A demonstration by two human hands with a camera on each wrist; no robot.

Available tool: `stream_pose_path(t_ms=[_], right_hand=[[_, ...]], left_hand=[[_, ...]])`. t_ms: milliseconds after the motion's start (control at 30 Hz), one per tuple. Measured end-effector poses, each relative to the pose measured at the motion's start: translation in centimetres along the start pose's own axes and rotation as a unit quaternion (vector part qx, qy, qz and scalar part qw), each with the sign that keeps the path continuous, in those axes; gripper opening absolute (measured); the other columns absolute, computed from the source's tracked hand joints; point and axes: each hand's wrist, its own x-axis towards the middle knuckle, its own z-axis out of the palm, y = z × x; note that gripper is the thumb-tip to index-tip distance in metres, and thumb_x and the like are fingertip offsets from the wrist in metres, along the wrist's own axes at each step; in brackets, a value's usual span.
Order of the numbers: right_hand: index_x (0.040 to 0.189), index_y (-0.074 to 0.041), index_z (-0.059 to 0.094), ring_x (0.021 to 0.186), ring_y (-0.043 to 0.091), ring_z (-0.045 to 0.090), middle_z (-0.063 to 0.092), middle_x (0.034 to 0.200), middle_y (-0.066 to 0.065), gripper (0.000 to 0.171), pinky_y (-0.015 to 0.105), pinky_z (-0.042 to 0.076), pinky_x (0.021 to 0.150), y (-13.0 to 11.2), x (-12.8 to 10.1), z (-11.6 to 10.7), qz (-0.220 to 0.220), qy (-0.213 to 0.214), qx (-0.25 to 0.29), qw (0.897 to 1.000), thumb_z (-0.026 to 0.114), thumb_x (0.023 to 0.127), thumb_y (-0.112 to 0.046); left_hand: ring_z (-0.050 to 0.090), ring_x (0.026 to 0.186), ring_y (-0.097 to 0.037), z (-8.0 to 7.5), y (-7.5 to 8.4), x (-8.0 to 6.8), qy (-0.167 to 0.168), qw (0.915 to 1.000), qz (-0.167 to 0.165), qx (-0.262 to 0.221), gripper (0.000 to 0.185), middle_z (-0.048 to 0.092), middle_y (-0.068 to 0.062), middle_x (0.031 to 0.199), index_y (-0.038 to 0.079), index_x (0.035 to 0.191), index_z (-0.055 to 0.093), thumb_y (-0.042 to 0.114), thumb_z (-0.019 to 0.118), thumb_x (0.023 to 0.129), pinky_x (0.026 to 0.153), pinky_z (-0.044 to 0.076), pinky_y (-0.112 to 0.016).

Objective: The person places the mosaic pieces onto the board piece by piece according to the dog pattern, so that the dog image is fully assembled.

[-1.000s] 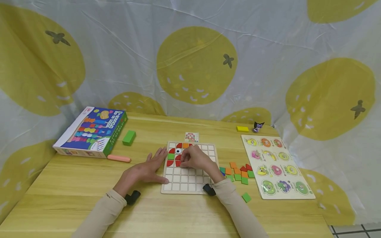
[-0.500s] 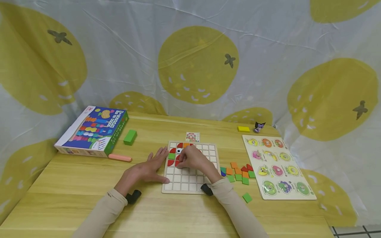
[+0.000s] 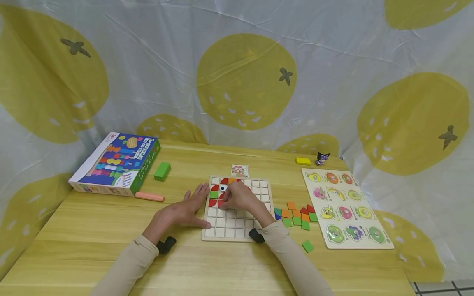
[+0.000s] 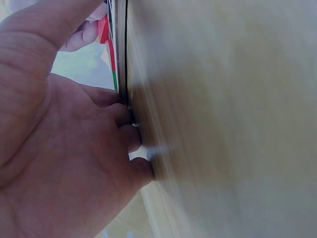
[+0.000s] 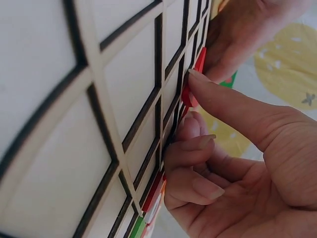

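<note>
Right hand (image 3: 241, 198) pinching red tile (image 5: 187, 94) with thumb and fingertips, pressing it onto grid board (image 3: 237, 224) at board's 10 o'clock area. Left hand (image 3: 185, 210) lying flat, fingers spread, bracing board's 9 o'clock edge on bench (image 3: 92, 230). Loose tiles (image 3: 296, 216) sitting at board's 3 o'clock.

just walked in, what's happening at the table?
A person is filling a wooden grid board with coloured tiles. The right hand pinches a red tile at a cell near the board's top left, beside the red and green pieces already in. The left hand lies flat against the board's left edge. Loose tiles sit right of the board, with a fruit peg puzzle beyond them.
</note>
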Motion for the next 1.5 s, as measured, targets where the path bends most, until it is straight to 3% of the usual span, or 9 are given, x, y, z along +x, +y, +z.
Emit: stream_pose_path(t_ms=[267, 500, 633, 733, 867, 1100, 1333, 1500], right_hand=[[0.075, -0.009, 0.073, 0.066, 0.008, 0.057, 0.067, 0.069, -0.005, 0.021, 0.022, 0.051, 0.061, 0.1, -0.1, 0.0, -0.017, -0.007, 0.025, 1.000, 0.093, 0.084, -0.006], [0.086, -0.007, 0.075, 0.064, 0.007, 0.059, 0.067, 0.071, -0.003, 0.018, 0.020, 0.050, 0.060, -0.1, -0.2, 0.2, -0.039, 0.010, 0.018, 0.999, 0.093, 0.084, -0.006], [0.091, -0.005, 0.080, 0.065, 0.006, 0.058, 0.069, 0.072, -0.003, 0.017, 0.019, 0.049, 0.060, 0.0, -0.1, 0.4, -0.028, 0.014, 0.012, 0.999, 0.094, 0.084, -0.010], [0.090, -0.003, 0.081, 0.066, 0.006, 0.058, 0.070, 0.074, -0.002, 0.017, 0.019, 0.050, 0.061, -0.1, -0.1, 0.5, -0.017, 0.007, 0.021, 1.000, 0.094, 0.084, -0.010], [0.087, -0.004, 0.078, 0.066, 0.007, 0.059, 0.070, 0.073, -0.002, 0.017, 0.019, 0.051, 0.061, -0.3, -0.2, 0.4, -0.017, 0.008, 0.024, 1.000, 0.094, 0.084, -0.008], [0.083, -0.007, 0.079, 0.064, 0.007, 0.058, 0.067, 0.071, -0.003, 0.014, 0.019, 0.050, 0.060, 0.0, -0.1, 0.4, -0.039, 0.046, 0.002, 0.998, 0.091, 0.083, -0.001], [0.089, -0.006, 0.077, 0.069, 0.011, 0.058, 0.067, 0.076, -0.002, 0.017, 0.021, 0.051, 0.063, 0.2, -0.8, -0.4, -0.061, -0.014, 0.032, 0.998, 0.093, 0.083, -0.002], [0.094, -0.005, 0.077, 0.068, 0.010, 0.057, 0.066, 0.076, -0.003, 0.021, 0.021, 0.050, 0.063, 0.7, -1.1, -1.0, -0.064, -0.039, 0.046, 0.996, 0.094, 0.082, -0.005]], left_hand=[[-0.012, 0.166, -0.041, -0.2, -0.1, -0.1, -0.001, 1.0000, 0.002, -0.007, 0.120, -0.009, -0.022, 0.180, -0.006, 0.170, 0.005, 0.041, 0.085, 0.094, 0.131, -0.008, -0.064], [-0.017, 0.165, -0.039, 0.4, -1.8, 0.3, 0.006, 0.9989, 0.041, -0.022, 0.126, -0.010, -0.022, 0.180, -0.005, 0.170, 0.004, 0.052, 0.084, 0.091, 0.129, -0.016, -0.063], [-0.016, 0.165, -0.040, 0.3, -1.4, 0.3, 0.003, 0.9993, 0.033, -0.020, 0.124, -0.010, -0.022, 0.180, -0.005, 0.170, 0.005, 0.048, 0.085, 0.092, 0.129, -0.014, -0.064], [-0.013, 0.166, -0.041, 0.0, -0.4, 0.0, -0.002, 0.9999, 0.010, -0.008, 0.120, -0.009, -0.022, 0.180, -0.005, 0.170, 0.005, 0.042, 0.085, 0.094, 0.131, -0.010, -0.064], [-0.012, 0.166, -0.041, 0.1, -0.3, 0.0, -0.001, 1.0000, 0.000, 0.007, 0.118, -0.009, -0.022, 0.180, -0.005, 0.170, 0.005, 0.039, 0.085, 0.095, 0.131, -0.007, -0.064], [-0.011, 0.166, -0.041, 0.0, -0.3, 0.1, 0.000, 1.0000, -0.001, 0.008, 0.118, -0.009, -0.021, 0.180, -0.004, 0.170, 0.004, 0.038, 0.084, 0.095, 0.131, -0.007, -0.064], [-0.014, 0.166, -0.039, 0.5, -1.7, 0.5, 0.005, 0.9998, 0.017, -0.007, 0.123, -0.010, -0.021, 0.180, -0.003, 0.171, 0.004, 0.048, 0.084, 0.093, 0.130, -0.011, -0.063], [-0.014, 0.165, -0.041, 0.3, -1.1, 0.2, 0.003, 0.9998, 0.018, -0.004, 0.122, -0.010, -0.023, 0.179, -0.005, 0.170, 0.004, 0.047, 0.084, 0.094, 0.130, -0.011, -0.063]])
